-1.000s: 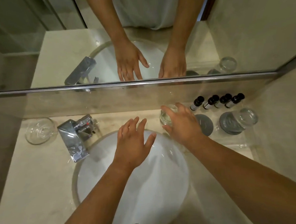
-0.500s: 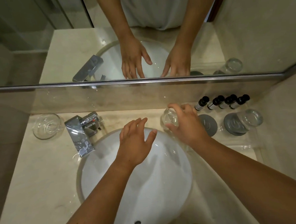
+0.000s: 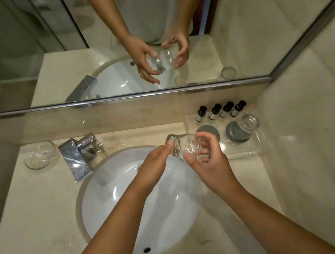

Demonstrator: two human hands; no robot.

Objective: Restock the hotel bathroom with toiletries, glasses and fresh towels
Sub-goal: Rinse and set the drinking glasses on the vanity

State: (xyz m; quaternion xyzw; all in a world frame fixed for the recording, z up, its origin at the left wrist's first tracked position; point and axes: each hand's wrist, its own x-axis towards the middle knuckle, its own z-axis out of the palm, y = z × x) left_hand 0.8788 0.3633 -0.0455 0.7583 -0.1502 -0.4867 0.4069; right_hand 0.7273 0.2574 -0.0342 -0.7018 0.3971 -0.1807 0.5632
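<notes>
Sideways over sink [image 3: 126,210], glass [image 3: 184,145], left hand [image 3: 155,164] pinching base, right hand [image 3: 208,163] gripping body

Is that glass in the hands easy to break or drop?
Likely fragile: the glass is clear, above a hard sink. Perhaps slippery: smooth, with left hand and right hand both holding it. Round, so it may roll.

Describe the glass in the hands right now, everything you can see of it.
The clear round drinking glass is smooth, see-through and looks empty. It lies tipped on its side in the air, above the back edge of the white oval basin. The right hand curls its fingers round one end; the left hand pinches the other with its thumb on top.
</notes>
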